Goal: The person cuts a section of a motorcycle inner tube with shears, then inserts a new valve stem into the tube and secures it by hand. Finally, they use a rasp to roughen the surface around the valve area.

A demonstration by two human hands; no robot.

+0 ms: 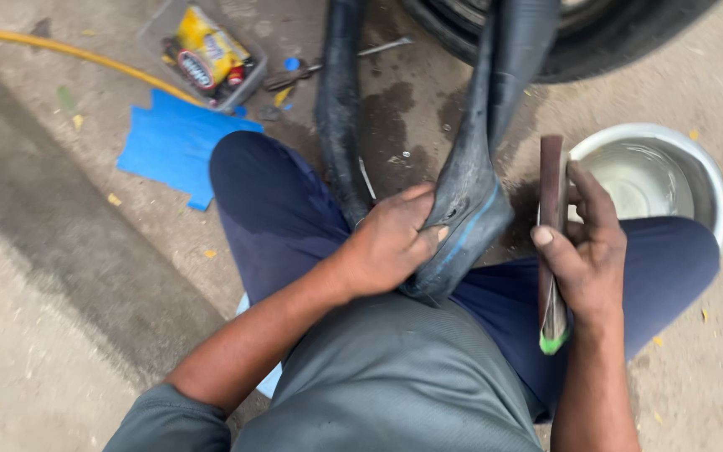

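Left hand (391,243) grips a fold of the black inner tube (466,197), pinching it against the lap between the knees. The tube loops upward toward the tyre (596,38). Right hand (587,251) is closed around a flat rasp (552,243), held upright just beside the tube; green tip at its lower end. Steel bowl (696,167) of water sits near the right knee. Blue sheet (173,146), plastic tray (207,54) and yellow hose (69,54) lie on the ground.

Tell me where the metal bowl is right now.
In the head view, the metal bowl sits on the ground at upper right, just beyond the right hand and knee.
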